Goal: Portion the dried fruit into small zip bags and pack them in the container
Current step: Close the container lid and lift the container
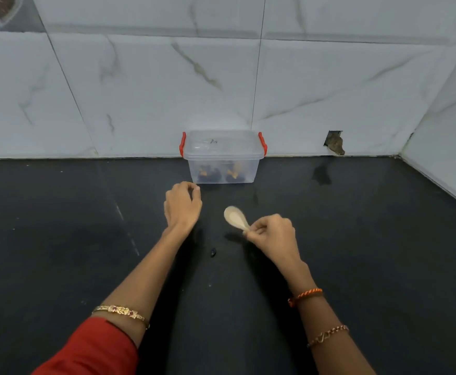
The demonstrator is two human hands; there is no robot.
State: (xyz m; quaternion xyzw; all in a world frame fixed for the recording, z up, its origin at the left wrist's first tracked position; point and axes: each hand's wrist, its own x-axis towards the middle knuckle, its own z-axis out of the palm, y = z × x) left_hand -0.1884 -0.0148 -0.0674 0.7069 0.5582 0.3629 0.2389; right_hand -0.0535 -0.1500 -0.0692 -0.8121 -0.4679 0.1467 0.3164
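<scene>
The lidded clear box [222, 158] with red clips stands at the wall; its lid mark is perhaps "70". Dark bagged fruit [221, 174] lies inside. Right hand [271, 234] pinches a spoon [236, 218]; left hand [182, 204] curled, empty.

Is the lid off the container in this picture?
No: the lid sits on the container, with a red clip at each end, while the right hand holds a spoon.
</scene>
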